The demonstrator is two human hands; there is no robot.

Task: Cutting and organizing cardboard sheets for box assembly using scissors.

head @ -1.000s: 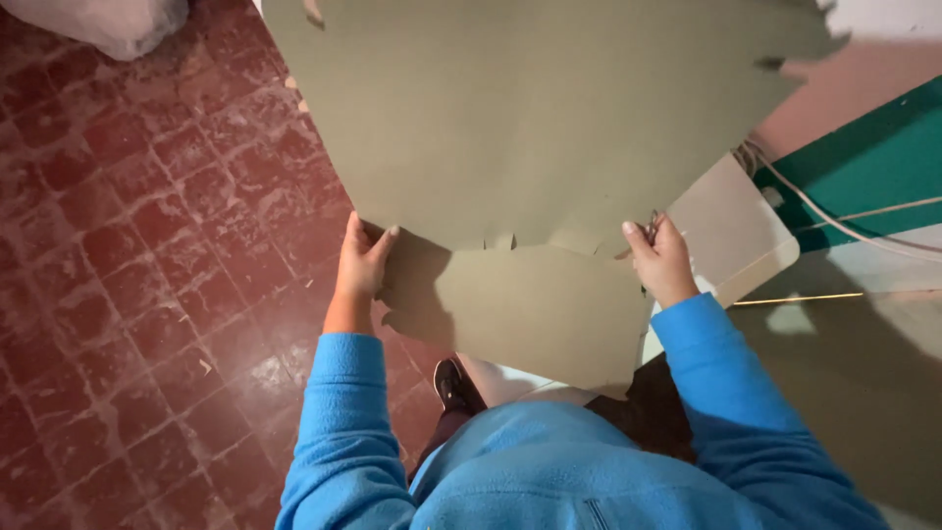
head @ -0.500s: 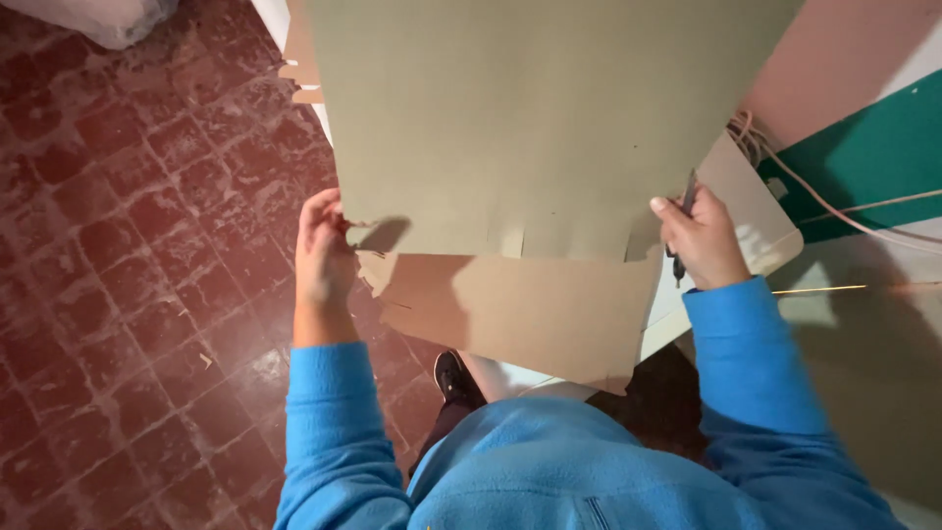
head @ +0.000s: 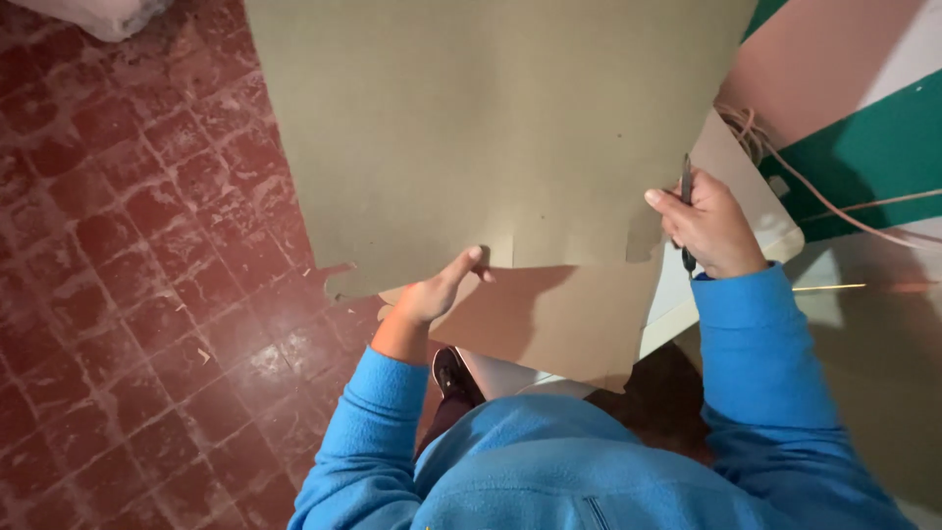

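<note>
Currently positioning cardboard sheet [head: 471,137]: left hand [head: 432,292] grip pinching lower edge, right hand [head: 708,228] grip pinching pen [head: 686,211] beside sheet edge.

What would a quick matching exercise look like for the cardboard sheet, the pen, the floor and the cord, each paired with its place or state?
Things:
1. cardboard sheet
2. pen
3. floor
4. cord

Places or states:
A. red tiles, at left
B. in the right hand
C. held at its lower edge by both hands, left hand included
D. trails across the green and pink surface at right

Pairs: 1-C, 2-B, 3-A, 4-D
</note>
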